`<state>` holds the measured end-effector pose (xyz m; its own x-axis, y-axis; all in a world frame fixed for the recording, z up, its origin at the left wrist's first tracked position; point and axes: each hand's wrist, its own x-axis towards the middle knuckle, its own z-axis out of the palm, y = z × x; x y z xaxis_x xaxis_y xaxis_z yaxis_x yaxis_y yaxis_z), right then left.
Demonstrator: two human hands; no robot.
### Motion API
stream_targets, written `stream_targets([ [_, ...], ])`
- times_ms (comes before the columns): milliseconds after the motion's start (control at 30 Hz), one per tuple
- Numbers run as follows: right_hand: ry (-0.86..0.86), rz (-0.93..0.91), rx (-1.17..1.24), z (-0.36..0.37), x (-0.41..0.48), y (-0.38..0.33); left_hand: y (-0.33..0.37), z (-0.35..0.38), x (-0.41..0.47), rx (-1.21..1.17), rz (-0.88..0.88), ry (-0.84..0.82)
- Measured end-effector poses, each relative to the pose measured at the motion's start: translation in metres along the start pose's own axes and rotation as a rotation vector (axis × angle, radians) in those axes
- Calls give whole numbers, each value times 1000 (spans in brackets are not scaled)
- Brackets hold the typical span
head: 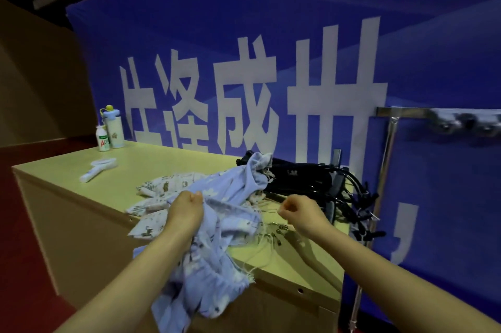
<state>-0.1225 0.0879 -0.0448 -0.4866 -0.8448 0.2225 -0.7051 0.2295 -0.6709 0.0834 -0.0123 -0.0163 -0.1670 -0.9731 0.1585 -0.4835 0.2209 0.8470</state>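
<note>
My left hand point(187, 210) grips the blue cloth point(217, 191) at the edge of the surface point(67, 181), and my right hand point(299, 213) pinches a loose thread point(271, 210). If I pull too hard, the thread may snap or the cloth may fray more

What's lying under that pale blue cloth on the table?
A white printed cloth shows beneath the blue cloth, whose far end drapes over black hangers. How much more lies under its folds is covered.

Tall bottle point(115, 130): upright at the table's point(67, 167) far left corner.
Small bottle point(103, 139): same corner.
White handled item point(93, 172): flat on the table's left part.
Black hangers point(328, 183): heaped at the table's right end.
Blue banner point(271, 29): behind the table.
</note>
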Motion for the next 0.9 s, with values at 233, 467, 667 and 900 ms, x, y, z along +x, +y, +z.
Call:
stream_targets([
  [233, -119, 31, -383, 15, -7, 9, 0, -14, 4, -87, -115, 79],
  [467, -94, 18, -496, 29, -4, 11, -5, -13, 0, -216, -81, 84],
  [667, -155, -76, -743, 28, -5, 8, 3, -13, -6, -234, -5, 129],
  [900, -61, -187, 182, 1, -22, -45, 10, -35, -17, -143, 159, 284],
])
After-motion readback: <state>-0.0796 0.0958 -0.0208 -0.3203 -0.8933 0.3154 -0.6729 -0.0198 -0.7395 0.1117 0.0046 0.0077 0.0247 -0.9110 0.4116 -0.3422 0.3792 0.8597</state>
